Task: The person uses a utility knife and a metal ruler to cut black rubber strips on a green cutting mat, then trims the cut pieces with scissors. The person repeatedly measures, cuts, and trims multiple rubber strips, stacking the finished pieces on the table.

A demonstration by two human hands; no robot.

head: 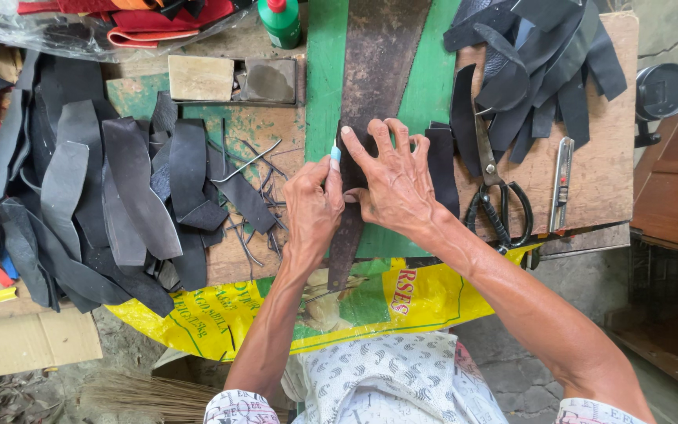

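Right hand (392, 182) is being pressed flat, fingers spread, on dark strip (352, 169) | left hand (313, 206) fingers pinched on blue-tipped cutter (335, 155), just left | strip's axis running away along bench (598, 188)

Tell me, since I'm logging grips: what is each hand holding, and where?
Left hand pinches a small light-blue tool near its tip; right hand presses flat on black leather.

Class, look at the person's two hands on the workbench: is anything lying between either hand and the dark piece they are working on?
Nothing visible does. The right hand presses flat on the dark piece, fingers spread. The left hand pinches a small light-blue tool against its edge. The scissors and utility knife lie off to the side.
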